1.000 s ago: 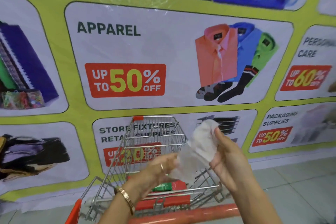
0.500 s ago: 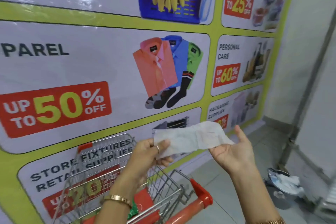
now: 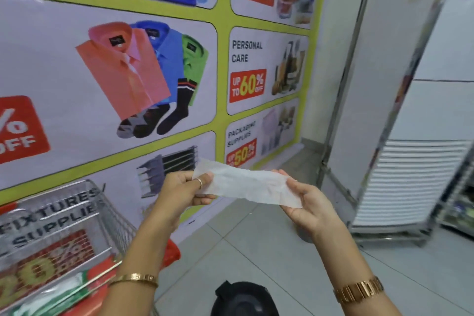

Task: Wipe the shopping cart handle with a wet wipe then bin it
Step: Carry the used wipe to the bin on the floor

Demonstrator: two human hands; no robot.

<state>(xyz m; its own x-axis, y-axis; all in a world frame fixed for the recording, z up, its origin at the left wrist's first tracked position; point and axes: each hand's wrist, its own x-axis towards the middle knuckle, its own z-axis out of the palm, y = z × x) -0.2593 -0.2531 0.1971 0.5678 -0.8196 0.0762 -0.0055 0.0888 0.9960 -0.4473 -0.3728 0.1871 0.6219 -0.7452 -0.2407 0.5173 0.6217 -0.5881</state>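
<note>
- The shopping cart is cut off at the lower left edge; only part of its wire basket and a red corner piece show, and the handle itself is hard to make out behind the left forearm.
- Inside the cart lies a green and white pack, blurred, so its label cannot be read.
- A dark round object on the floor at the bottom edge is partly out of view, and I cannot tell what it is.
- The wet wipe is stretched flat in the air between both hands, to the right of the cart and above the tiled floor.
- The left hand pinches the left end of the wipe with closed fingers; a ring is on one finger.
- The right hand grips the right end, with the thumb on top of the wipe.
- Far behind the hands, a wall banner shows shirts and discount signs.
- A metal rack stands at the right.
</note>
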